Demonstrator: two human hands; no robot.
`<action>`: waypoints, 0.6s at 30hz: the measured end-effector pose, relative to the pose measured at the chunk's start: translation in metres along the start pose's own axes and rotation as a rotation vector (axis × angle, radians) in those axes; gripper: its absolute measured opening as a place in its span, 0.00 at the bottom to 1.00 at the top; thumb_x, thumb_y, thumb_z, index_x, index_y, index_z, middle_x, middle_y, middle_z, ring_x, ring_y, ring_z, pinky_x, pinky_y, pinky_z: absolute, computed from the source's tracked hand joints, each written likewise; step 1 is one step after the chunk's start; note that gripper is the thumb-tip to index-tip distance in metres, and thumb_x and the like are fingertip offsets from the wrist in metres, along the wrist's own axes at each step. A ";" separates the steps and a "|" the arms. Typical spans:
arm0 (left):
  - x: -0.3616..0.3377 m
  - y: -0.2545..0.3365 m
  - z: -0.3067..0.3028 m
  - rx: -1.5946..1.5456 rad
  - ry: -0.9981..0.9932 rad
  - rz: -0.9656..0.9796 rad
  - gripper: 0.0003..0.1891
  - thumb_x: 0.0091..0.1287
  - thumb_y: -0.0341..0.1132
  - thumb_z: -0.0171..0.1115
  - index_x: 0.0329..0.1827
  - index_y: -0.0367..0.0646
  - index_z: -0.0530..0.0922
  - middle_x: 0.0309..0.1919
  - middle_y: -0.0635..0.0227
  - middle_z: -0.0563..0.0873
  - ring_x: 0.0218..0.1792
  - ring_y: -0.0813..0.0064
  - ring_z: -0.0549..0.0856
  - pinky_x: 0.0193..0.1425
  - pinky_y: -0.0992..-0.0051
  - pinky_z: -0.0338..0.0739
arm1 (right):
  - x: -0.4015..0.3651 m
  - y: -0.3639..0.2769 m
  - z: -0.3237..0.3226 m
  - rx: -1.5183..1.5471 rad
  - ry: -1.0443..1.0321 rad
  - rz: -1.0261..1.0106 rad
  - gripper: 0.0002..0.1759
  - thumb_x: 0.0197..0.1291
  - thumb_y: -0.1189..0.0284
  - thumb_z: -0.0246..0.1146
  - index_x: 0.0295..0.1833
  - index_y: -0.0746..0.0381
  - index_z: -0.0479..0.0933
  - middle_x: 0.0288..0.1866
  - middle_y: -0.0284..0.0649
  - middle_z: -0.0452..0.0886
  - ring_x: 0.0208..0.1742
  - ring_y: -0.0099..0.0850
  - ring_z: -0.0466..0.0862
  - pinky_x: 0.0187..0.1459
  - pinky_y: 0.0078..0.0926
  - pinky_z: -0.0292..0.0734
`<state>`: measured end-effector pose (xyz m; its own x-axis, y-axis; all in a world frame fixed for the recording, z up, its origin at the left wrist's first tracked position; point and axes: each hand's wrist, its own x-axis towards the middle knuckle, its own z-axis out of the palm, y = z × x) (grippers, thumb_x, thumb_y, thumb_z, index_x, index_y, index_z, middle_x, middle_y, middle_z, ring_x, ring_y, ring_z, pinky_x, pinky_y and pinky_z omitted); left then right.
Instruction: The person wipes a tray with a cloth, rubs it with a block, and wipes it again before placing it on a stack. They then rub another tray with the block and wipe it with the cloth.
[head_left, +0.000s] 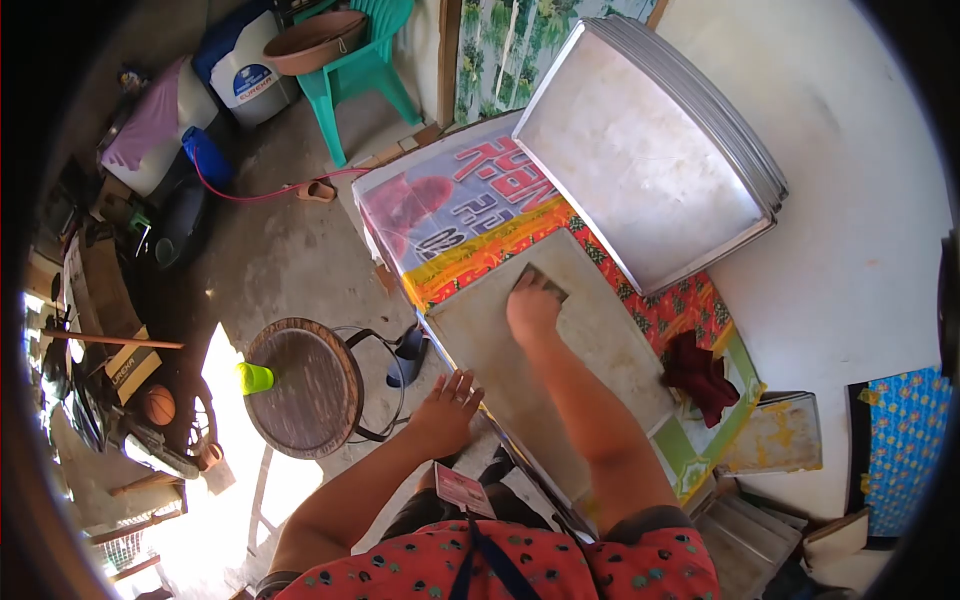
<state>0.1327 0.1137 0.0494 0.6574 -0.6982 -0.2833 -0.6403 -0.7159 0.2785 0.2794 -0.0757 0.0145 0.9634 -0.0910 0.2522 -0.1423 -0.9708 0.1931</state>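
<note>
A large flat metal tray (560,370) lies on the table in front of me. My right hand (533,308) is closed on a dark, flat, square-edged piece (550,284) and presses it against the far part of the tray. The fingers cover much of that piece, so its exact kind does not show. My left hand (447,410) rests at the tray's near left edge, fingers stretched out, with nothing in it. To the right of the tray sits a crumpled dark red cloth (698,378).
A stack of metal trays (640,150) leans against the wall at the back right. On the left stands a round wooden stool (305,390) with a lime-green cup (256,378). Further back is a green plastic chair (365,65) bearing a brown basin (315,43).
</note>
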 end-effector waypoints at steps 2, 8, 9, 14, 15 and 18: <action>0.000 0.000 0.000 -0.005 0.012 0.008 0.34 0.61 0.40 0.54 0.71 0.38 0.60 0.72 0.45 0.57 0.74 0.49 0.55 0.76 0.52 0.46 | 0.035 0.023 0.028 0.126 -0.196 -0.018 0.21 0.60 0.70 0.51 0.53 0.73 0.72 0.49 0.57 0.77 0.44 0.50 0.82 0.39 0.50 0.80; 0.001 -0.002 0.005 0.012 0.018 0.016 0.34 0.61 0.41 0.55 0.71 0.40 0.60 0.72 0.44 0.56 0.74 0.49 0.55 0.76 0.52 0.46 | 0.045 0.009 0.039 -0.013 -0.209 0.013 0.22 0.60 0.67 0.52 0.53 0.71 0.76 0.55 0.52 0.75 0.54 0.51 0.76 0.37 0.58 0.77; 0.000 -0.003 0.006 0.030 0.013 0.019 0.35 0.61 0.42 0.56 0.72 0.40 0.59 0.72 0.44 0.56 0.74 0.49 0.54 0.76 0.52 0.46 | 0.057 0.024 0.003 0.041 -0.374 0.023 0.20 0.62 0.70 0.49 0.54 0.70 0.76 0.55 0.51 0.77 0.55 0.48 0.79 0.45 0.49 0.79; 0.001 -0.006 0.006 0.034 -0.003 0.022 0.36 0.61 0.43 0.57 0.72 0.40 0.59 0.73 0.44 0.55 0.74 0.49 0.54 0.76 0.52 0.46 | 0.073 0.031 0.037 0.120 -0.383 0.007 0.21 0.62 0.67 0.51 0.54 0.68 0.77 0.56 0.49 0.75 0.56 0.51 0.77 0.35 0.53 0.81; 0.001 -0.005 0.008 0.024 -0.001 0.022 0.36 0.61 0.43 0.57 0.72 0.40 0.59 0.73 0.44 0.55 0.74 0.49 0.54 0.75 0.51 0.46 | 0.072 0.031 0.032 0.128 -0.378 0.003 0.20 0.62 0.68 0.51 0.53 0.68 0.78 0.56 0.49 0.76 0.55 0.51 0.77 0.35 0.54 0.80; 0.000 -0.006 0.002 0.028 -0.004 0.044 0.35 0.61 0.43 0.57 0.72 0.40 0.59 0.73 0.44 0.55 0.74 0.48 0.54 0.75 0.51 0.46 | 0.074 0.043 0.011 0.130 -0.388 0.007 0.17 0.61 0.70 0.49 0.47 0.67 0.79 0.48 0.50 0.82 0.43 0.43 0.85 0.41 0.42 0.81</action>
<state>0.1353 0.1180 0.0460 0.6265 -0.7292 -0.2753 -0.6795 -0.6840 0.2655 0.3468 -0.1263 0.0305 0.9803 -0.1502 -0.1286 -0.1428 -0.9876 0.0652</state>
